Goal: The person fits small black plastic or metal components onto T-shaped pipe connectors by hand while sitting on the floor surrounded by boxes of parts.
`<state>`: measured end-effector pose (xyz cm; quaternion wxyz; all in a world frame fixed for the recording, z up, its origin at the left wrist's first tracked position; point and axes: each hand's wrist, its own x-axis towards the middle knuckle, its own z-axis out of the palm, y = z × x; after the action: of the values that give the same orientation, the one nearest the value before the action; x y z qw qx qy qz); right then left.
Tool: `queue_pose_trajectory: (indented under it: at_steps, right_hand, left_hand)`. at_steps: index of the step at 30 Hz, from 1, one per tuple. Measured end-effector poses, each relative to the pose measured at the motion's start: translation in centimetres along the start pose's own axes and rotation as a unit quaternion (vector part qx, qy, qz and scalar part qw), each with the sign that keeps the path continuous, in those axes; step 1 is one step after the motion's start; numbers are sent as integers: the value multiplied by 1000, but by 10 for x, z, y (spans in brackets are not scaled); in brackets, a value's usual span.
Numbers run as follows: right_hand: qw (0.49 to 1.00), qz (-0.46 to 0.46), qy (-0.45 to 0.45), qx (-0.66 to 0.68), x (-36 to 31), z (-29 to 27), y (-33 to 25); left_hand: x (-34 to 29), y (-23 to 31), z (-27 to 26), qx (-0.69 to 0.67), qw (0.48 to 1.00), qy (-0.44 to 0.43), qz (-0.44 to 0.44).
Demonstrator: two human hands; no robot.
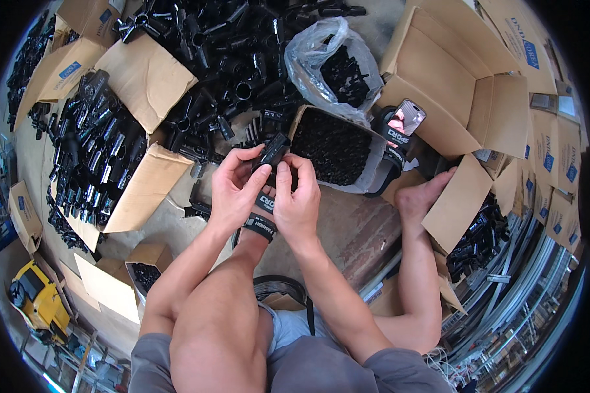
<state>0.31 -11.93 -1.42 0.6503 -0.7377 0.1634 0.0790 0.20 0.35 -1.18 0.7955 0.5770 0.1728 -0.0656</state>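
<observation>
Between my two hands, above my sandalled foot, is a short black plastic part (273, 150), tilted and shaped like a tube fitting. My left hand (233, 187) pinches its left side with thumb and fingers. On the other side, the thumb and fingers of my right hand (296, 196) press against its lower end; whether they also hold a smaller piece is hidden. Just beyond my right hand stands a lined box of small black pieces (331, 147). A large heap of black plastic fittings (229, 52) spreads over the floor ahead.
An open cardboard box (101, 164) full of black parts stands at left. Behind the lined box sits a clear plastic bag (301, 49) of small pieces. At right are a large open carton (452, 72), a phone (410, 116) on a sandal, and metal tubes (505, 281).
</observation>
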Motion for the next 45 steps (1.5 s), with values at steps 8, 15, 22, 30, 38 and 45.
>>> queue_pose_trajectory:
  at_steps: [8, 15, 22, 30, 38, 45]
  right_hand:
    - [990, -122, 70, 29, -20, -8, -64]
    - [942, -244, 126, 192, -86, -32, -184]
    - [910, -327, 200, 155, -173, -88, -247]
    - [851, -339, 60, 396, -253, -153, -227]
    - [781, -292, -122, 538, -316, -229, -213]
    - [872, -199, 106, 435, -322, -325, -165]
  left_hand:
    - [-14, 70, 28, 10, 994, -50, 99]
    - [-75, 214, 76, 214, 948, -136, 191]
    - [-186, 289, 137, 260, 888, -151, 347]
    - [-287, 302, 172, 312, 778, -234, 493]
    - [-352, 302, 227, 305, 711, -297, 560]
    - [-327, 283, 228, 271, 726, -321, 544]
